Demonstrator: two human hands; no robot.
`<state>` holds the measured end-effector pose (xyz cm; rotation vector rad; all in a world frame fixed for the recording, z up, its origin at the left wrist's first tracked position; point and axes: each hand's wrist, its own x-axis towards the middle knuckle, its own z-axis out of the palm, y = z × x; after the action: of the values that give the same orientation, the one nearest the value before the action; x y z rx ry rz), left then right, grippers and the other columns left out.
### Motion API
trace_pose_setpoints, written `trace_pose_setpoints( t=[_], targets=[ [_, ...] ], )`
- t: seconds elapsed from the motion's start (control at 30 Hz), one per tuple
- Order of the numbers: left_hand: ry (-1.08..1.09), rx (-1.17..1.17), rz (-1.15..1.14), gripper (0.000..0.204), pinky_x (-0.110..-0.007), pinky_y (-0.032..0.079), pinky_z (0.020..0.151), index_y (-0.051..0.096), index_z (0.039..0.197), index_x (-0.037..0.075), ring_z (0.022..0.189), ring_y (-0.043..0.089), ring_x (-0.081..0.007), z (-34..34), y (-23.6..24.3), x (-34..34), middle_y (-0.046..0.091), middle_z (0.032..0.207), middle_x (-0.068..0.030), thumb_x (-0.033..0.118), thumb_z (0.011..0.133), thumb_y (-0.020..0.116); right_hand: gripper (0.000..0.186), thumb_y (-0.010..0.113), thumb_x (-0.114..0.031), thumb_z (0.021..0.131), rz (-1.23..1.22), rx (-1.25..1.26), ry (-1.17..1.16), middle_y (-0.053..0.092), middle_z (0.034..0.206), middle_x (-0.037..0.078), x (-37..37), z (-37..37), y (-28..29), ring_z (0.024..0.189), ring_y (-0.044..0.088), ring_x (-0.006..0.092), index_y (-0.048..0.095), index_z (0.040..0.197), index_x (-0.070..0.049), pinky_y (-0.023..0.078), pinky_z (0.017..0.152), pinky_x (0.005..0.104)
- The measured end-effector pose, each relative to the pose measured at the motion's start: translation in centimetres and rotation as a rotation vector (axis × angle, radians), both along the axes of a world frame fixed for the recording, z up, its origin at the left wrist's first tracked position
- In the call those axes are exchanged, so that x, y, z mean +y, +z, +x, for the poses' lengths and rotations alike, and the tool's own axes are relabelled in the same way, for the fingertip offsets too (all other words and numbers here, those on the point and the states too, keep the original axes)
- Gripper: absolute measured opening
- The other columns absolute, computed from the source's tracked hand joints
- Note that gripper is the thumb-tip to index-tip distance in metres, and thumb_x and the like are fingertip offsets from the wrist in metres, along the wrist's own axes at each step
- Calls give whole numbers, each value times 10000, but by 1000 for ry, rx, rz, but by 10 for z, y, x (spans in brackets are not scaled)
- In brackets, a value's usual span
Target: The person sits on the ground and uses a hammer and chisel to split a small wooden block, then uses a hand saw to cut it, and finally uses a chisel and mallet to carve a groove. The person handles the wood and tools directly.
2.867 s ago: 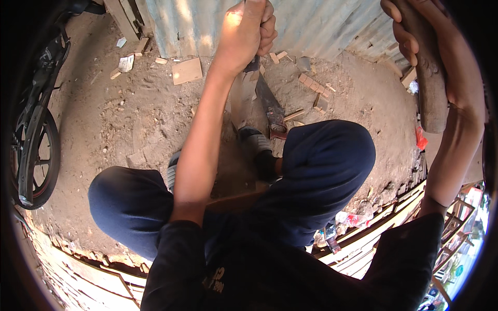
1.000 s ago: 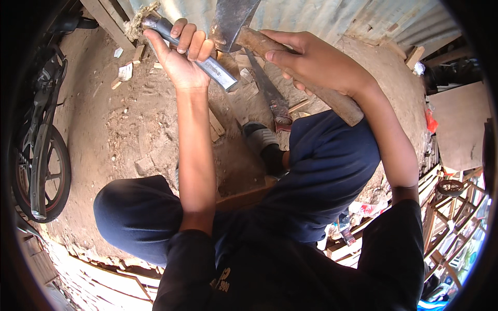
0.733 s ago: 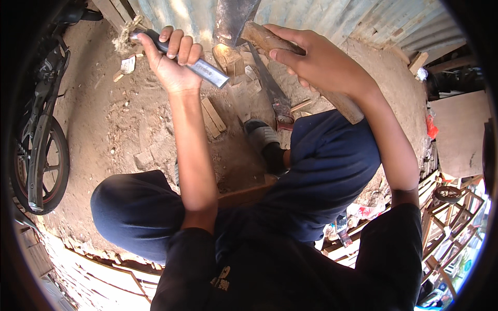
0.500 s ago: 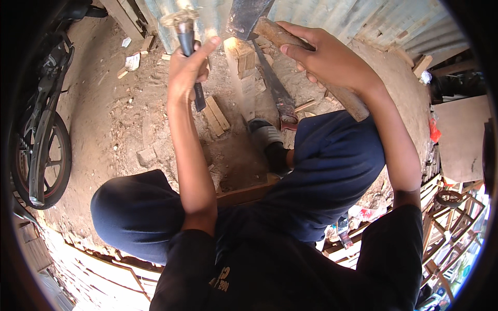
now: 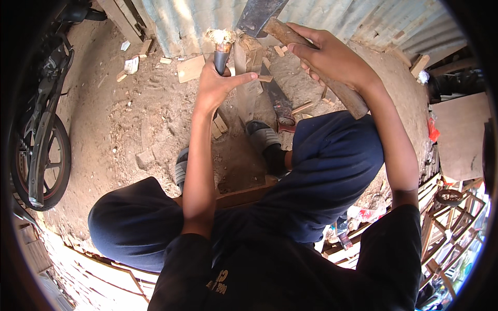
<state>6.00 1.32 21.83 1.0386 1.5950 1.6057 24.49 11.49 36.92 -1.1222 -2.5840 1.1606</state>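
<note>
My left hand is closed around a chisel, its dark grip upright and its pale striking end frayed. The thumb sticks out to the right, across the squared wooden beam in front of me; the chisel's lower end is hidden behind the hand. In my right hand is a hatchet-like tool with a thick wooden handle and a broad dark metal head. That head hangs just beyond the beam's far end, up and right of the chisel, and runs out of the picture.
What looks like a handsaw lies on the dirt right of the beam. Wood offcuts are scattered about. Corrugated metal sheeting stands at the far side. A motorcycle wheel is at left, and a flat board at right.
My left hand has moved right with the chisel, toward the beam, uncovering an offcut behind it. The hatchet-like tool's head has shifted slightly right. My left sandal now shows.
</note>
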Motion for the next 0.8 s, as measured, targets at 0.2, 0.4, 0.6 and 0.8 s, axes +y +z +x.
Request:
trace_pose_setpoints(
  t=[0.2,0.4,0.6,0.8],
  targets=[
    [130,117,7,567,-221,343,483,524,928,30,575,386,-52,5,-6,0,429,681,64,202,564,923,551,561,-268,945,-2,14,5,456,665,-9,1,0,-2,524,458,72,388,1449,-127,417,505,235],
    [181,8,158,414,-201,334,489,554,844,45,556,360,-29,6,-4,-3,420,628,83,170,639,891,545,549,-289,943,12,2,15,475,670,-3,-3,-5,0,514,468,74,401,1441,-123,426,503,234],
    [329,-138,331,232,-195,292,489,598,690,55,530,387,-9,28,2,3,486,582,83,123,755,810,550,545,-305,942,-17,-6,66,478,661,0,-7,-10,5,517,475,73,401,1442,-125,430,502,235],
    [290,-140,297,198,-211,252,428,650,685,45,455,381,-12,19,-5,-6,474,527,69,149,811,762,561,548,-324,940,-9,-18,53,482,659,2,-11,-14,5,515,476,80,400,1441,-122,439,518,244]
  ],
)
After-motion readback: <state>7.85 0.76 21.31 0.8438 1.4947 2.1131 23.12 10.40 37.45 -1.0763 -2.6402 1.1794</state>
